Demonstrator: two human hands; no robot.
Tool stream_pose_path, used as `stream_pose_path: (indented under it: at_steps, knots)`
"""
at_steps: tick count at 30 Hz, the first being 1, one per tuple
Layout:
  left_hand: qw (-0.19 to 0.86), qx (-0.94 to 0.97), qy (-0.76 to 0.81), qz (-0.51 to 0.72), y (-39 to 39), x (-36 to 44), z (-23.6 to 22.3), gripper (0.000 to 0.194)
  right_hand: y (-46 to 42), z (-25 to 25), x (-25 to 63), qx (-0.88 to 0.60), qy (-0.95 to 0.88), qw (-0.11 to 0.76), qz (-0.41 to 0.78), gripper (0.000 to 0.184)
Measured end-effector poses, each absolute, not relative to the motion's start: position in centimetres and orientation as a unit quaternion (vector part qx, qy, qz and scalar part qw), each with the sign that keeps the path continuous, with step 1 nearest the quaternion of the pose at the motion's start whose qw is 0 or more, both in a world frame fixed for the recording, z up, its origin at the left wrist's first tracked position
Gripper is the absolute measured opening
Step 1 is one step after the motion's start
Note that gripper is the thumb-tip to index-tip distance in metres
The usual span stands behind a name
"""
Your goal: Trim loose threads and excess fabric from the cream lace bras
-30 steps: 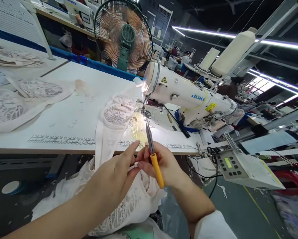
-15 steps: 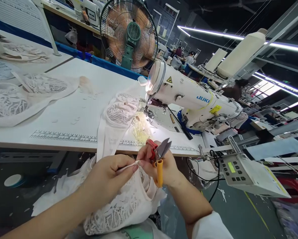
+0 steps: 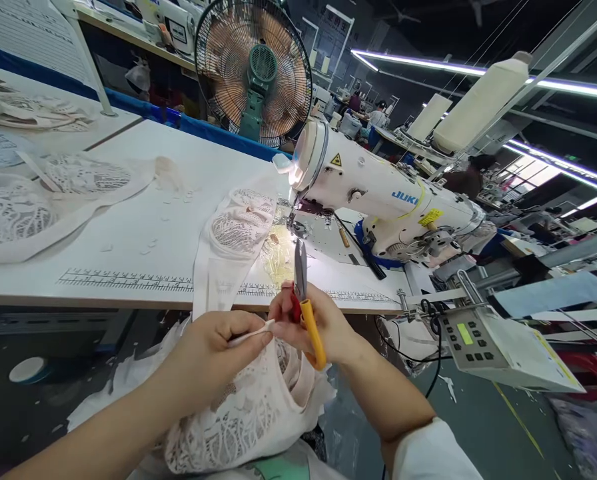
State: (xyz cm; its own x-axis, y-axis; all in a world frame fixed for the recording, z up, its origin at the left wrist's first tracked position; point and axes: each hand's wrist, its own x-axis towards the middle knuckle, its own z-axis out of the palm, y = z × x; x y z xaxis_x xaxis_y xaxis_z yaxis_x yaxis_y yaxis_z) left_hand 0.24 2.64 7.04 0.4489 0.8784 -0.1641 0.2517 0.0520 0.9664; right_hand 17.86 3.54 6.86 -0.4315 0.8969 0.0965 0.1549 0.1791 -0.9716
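Observation:
My left hand (image 3: pixel 213 353) is closed, thumb and fingers pinching the edge of a white lace bra (image 3: pixel 243 420) that hangs over my lap. In my right hand (image 3: pixel 328 327) is a pair of scissors (image 3: pixel 301 270) with a red and an orange handle. Its blades point up toward the sewing machine and look nearly together. The right fingertips also reach the pinched edge, close to the left ones; whether they grip it I cannot tell. Another lace bra part (image 3: pixel 241 227) lies on the table beyond, its white band running down over the front edge.
A JUKI sewing machine (image 3: pixel 368 177) stands at the table's right, its lamp lit. A printed ruler (image 3: pixel 128 279) runs along the front edge. More lace pieces (image 3: pixel 78 173) lie at left. Behind stands a large fan (image 3: pixel 258 73); a control box (image 3: pixel 478 340) hangs at right.
The scissors have swung from pointing up and right to nearly upright, and their blades have come closer together. Both hands stay at the bra's edge. The view has shifted slightly.

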Motion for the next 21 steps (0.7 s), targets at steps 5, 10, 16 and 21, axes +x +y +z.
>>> stream_pose_path:
  at_steps: [5,10,16,21]
  knots:
    - [0.615,0.596,0.445,0.262,3.7,-0.6,6.5,0.038,3.9,6.4,20.3,-0.341,-0.789,0.178,0.479,0.064]
    - [0.639,0.568,0.455,0.250,4.3,-0.8,6.5,0.035,3.1,6.0,21.0,-0.350,-0.833,0.057,0.424,0.069]
    - [0.652,0.545,0.466,0.246,4.1,-0.6,7.0,0.033,2.5,5.9,21.0,-0.414,-0.840,0.031,0.348,0.073]
    - [0.666,0.524,0.461,0.265,4.0,-0.8,6.8,0.031,2.4,5.6,21.1,-0.438,-0.835,0.024,0.332,0.071]
